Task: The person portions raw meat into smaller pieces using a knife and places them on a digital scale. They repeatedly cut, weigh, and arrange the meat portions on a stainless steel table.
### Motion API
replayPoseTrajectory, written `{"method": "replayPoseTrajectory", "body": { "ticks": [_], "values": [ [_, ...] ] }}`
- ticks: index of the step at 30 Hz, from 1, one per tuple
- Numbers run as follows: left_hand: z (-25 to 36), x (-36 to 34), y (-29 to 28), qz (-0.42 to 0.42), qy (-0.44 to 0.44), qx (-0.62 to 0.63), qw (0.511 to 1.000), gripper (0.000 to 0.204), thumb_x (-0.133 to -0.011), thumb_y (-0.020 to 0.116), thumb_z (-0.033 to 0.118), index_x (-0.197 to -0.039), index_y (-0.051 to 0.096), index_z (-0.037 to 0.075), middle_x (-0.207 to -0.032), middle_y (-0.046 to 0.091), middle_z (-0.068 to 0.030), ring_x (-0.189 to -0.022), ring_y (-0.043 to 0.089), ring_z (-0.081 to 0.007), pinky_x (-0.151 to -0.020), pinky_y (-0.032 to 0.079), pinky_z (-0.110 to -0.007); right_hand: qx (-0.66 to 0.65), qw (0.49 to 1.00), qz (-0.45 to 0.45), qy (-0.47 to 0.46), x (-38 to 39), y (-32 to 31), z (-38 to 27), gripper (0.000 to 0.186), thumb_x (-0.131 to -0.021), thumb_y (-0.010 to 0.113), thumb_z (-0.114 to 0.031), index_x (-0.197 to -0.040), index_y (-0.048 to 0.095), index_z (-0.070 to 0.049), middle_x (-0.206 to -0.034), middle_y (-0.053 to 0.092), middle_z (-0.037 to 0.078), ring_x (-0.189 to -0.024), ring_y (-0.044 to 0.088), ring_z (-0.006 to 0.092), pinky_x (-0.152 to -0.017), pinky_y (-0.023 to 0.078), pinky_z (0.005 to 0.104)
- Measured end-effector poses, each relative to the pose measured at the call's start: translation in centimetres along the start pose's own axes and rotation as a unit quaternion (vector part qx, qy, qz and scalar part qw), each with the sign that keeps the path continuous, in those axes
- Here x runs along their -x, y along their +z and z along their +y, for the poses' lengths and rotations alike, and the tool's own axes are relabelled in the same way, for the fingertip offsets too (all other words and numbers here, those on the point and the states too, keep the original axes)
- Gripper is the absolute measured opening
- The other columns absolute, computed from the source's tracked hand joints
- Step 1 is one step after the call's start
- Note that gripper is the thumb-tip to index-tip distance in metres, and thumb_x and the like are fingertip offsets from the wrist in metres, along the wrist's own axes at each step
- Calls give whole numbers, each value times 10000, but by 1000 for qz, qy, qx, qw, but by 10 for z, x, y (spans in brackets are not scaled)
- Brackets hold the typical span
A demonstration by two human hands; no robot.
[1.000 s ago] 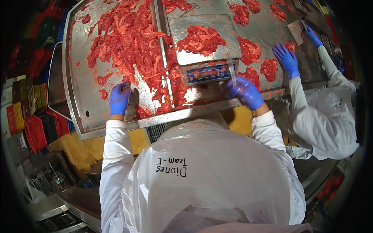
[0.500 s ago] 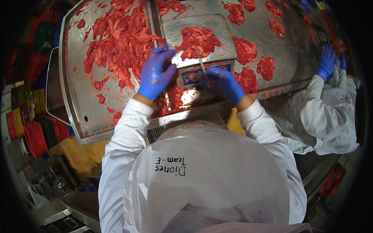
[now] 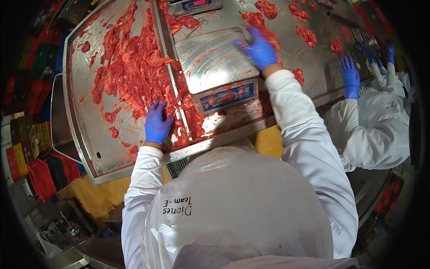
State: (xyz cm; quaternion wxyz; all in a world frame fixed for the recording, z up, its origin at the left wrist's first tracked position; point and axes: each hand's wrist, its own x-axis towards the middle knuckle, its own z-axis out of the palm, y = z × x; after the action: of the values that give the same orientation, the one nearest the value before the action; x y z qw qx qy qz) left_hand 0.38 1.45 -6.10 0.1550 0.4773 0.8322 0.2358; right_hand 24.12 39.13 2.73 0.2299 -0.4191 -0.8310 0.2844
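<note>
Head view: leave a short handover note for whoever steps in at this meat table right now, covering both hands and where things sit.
Left hand: blue glove, open, resting flat on raw red meat at the table's near edge, left of the scale.
Right hand: blue glove, open, reaching past the scale's right far corner onto a meat portion.
Scale: its steel platform is bare apart from smears.
Done: several meat portions lie spread on the right side of the steel table.
Left: the big meat pile on the left is unportioned.
A co-worker's gloved hand works at the right edge.
</note>
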Motion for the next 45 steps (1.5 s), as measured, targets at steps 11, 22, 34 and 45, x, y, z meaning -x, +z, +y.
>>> {"method": "replayPoseTrajectory", "body": {
  "ticks": [11, 22, 34, 45],
  "values": [
    [-37, -109, -51, -40, -38, 189, 980, 491, -885, 791, 240, -1317, 680, 35, -1239, 707, -203, -1189, 667, -285, -1027, 530, -400, -78, 994, -63, 49, 226, 19, 51, 335, -844, 867, -241, -1062, 685, -65, -856, 677, 99, -758, 655, 199, -707, 547, 352],
    [41, 38, -31, -231, 22, -62, 971, 395, -778, 803, 285, -1068, 684, 45, -1148, 614, -234, -1109, 618, -432, -965, 540, -485, 115, 985, -129, -14, 229, 18, 16, 420, -823, 848, -421, -1053, 697, -104, -888, 704, 129, -814, 690, 363, -706, 543, 458],
    [8, -90, -29, 2, 47, 149, 988, 282, -953, 682, 271, -1152, 704, 71, -1105, 700, -212, -1085, 692, -318, -948, 541, -412, 120, 983, -136, -15, 228, 18, 12, 442, -845, 810, -469, -1021, 695, -80, -883, 713, 156, -819, 692, 381, -717, 539, 473],
    [40, 47, -16, -271, 70, -13, 960, 593, -820, 823, 485, -1126, 699, -8, -1185, 703, -246, -1060, 666, -429, -930, 530, -492, 112, 984, -134, 18, 230, 19, 15, 439, -850, 810, -471, -1019, 694, -83, -888, 722, 152, -825, 694, 380, -729, 544, 478]
  ]
}}
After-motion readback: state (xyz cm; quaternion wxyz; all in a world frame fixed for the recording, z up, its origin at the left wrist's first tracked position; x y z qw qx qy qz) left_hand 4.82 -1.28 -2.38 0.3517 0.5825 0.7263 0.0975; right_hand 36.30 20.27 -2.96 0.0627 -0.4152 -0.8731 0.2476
